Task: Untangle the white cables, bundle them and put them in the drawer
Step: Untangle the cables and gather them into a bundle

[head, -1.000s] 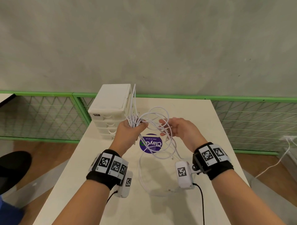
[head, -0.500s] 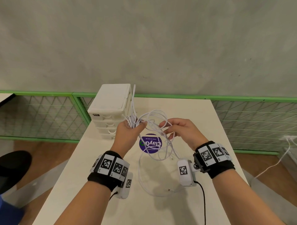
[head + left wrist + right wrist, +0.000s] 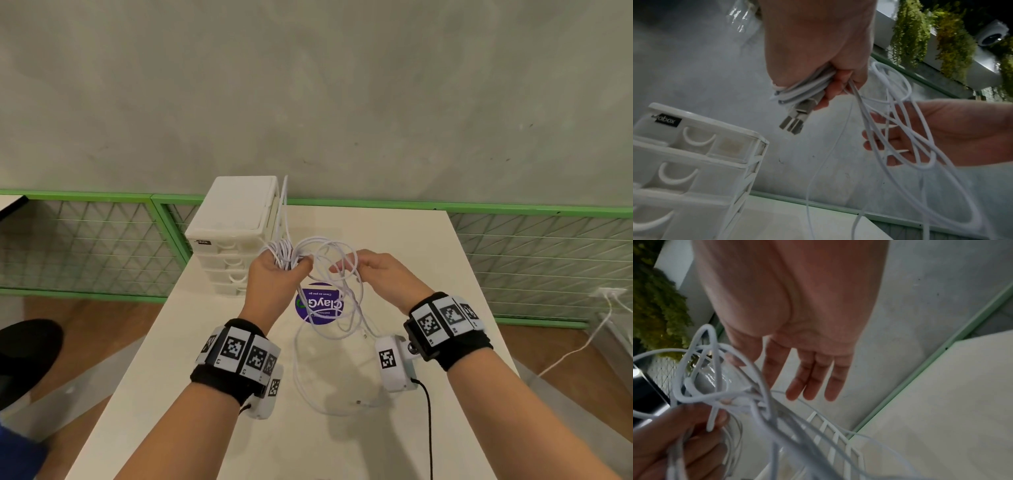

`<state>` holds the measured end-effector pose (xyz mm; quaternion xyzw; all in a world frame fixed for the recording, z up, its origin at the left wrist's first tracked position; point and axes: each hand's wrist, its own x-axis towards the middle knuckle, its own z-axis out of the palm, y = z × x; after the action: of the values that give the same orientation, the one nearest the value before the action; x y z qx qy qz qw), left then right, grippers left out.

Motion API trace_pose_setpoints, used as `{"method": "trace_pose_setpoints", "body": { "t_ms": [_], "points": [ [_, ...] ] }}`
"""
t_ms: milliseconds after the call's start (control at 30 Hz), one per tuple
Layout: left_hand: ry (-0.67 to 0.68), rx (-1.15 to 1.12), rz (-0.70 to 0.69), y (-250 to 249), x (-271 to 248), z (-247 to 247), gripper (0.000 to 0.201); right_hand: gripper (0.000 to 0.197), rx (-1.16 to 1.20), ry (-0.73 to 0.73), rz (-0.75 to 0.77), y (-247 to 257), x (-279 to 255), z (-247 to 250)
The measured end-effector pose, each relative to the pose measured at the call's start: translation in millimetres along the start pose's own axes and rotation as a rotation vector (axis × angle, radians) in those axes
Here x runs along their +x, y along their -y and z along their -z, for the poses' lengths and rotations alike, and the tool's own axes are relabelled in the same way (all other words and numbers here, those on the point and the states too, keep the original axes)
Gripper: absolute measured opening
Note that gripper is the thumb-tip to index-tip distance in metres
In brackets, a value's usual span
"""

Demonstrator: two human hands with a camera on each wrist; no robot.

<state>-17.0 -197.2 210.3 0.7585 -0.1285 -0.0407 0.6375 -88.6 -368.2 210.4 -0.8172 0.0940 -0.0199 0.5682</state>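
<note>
Above the table, the left hand grips a gathered bunch of white cables, fingers curled tightly round it; in the left wrist view two metal plugs stick out below the fist. The right hand is held just beside it with fingers straight and loosely spread, and loose loops of cable hang across them. More cable trails down onto the table, over a purple round sticker. A white drawer unit stands at the table's far left corner, just behind the left hand, its drawers closed.
</note>
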Motion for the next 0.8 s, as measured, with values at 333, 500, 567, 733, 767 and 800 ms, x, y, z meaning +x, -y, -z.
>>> {"method": "trace_pose_setpoints", "body": {
  "t_ms": [333, 500, 567, 733, 767, 800],
  "points": [
    [0.111, 0.288, -0.074, 6, 8, 7, 0.041, 0.021, 0.244, 0.02, 0.039, -5, -3, -7],
    [0.202, 0.695, -0.161, 7, 16, 19, 0.024, 0.013, 0.075, -0.124, 0.064, -12, -5, 13],
    [0.195, 0.827, -0.197, 6, 19, 23, 0.012, 0.018, -0.046, -0.23, 0.086, -21, -3, 19],
    [0.153, 0.937, -0.257, 10, 26, 31, 0.008, 0.028, -0.302, -0.689, 0.118, -33, 0, 38],
    [0.148, 0.943, -0.256, 12, 27, 33, 0.008, 0.026, -0.318, -0.758, 0.1, -35, -2, 43],
    [0.138, 0.942, -0.248, 13, 28, 36, 0.007, 0.025, -0.303, -0.828, 0.067, -36, -5, 49]
  ]
}}
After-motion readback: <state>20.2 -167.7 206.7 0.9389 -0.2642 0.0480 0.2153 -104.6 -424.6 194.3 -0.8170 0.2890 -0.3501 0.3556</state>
